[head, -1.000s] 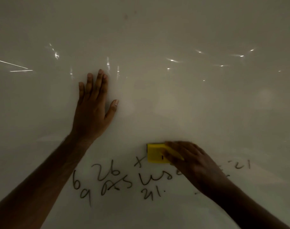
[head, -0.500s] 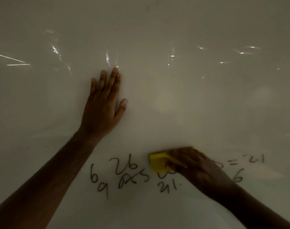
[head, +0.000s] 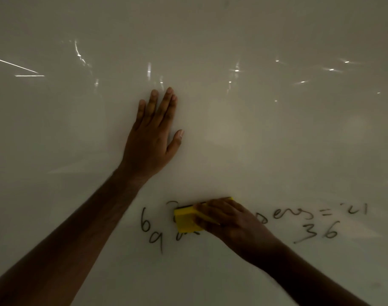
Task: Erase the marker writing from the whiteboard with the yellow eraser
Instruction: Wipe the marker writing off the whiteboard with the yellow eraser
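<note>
A whiteboard (head: 277, 140) fills the whole view. My right hand (head: 230, 219) grips the yellow eraser (head: 186, 219) and presses it flat on the board, over part of the black marker writing. To its left the marks "6" and "9" (head: 153, 230) show. To its right I read scrawled letters, "=", "21" and "36" (head: 321, 233). My left hand (head: 151, 138) lies flat on the board above, fingers stretched and empty.
Bright light reflections streak the upper part of the board (head: 237, 70). The upper half of the board carries no writing. Both my forearms reach in from the bottom corners.
The eraser has slid left across the writing; the "26", "x" and the word under it are now wiped or covered. The view has shifted, so both hands sit further right.
</note>
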